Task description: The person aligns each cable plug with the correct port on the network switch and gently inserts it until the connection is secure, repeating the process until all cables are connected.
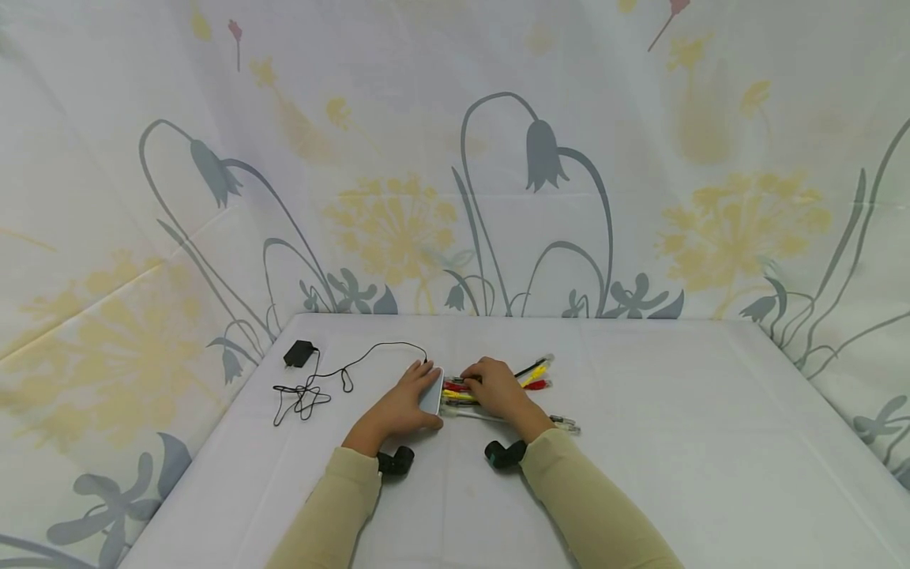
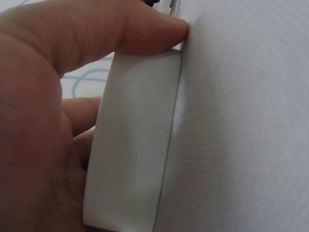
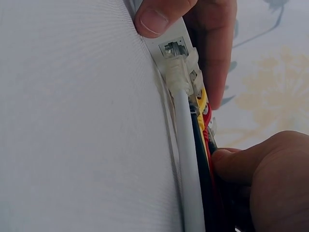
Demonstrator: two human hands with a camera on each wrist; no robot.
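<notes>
My left hand (image 1: 404, 403) grips a white network switch (image 1: 432, 393), thumb on the near end and fingers over the far part. The switch's plain white side (image 2: 133, 140) fills the middle of the left wrist view. A white network cable (image 3: 183, 125) sits with its plug in the nearest port. Beyond it run black, yellow and red cables, their plugs lined up along the same face. My right hand (image 1: 501, 391) pinches a black network cable (image 1: 528, 368) near its plug end, at the far end of the row. Its fingers partly hide that plug.
A black power adapter (image 1: 298, 353) lies at the back left of the white table (image 1: 675, 442). Its thin cord (image 1: 306, 395) is loosely coiled and runs to the switch. Loose cable ends (image 1: 566, 423) lie right of my right hand. A flowered cloth (image 1: 441, 158) hangs behind.
</notes>
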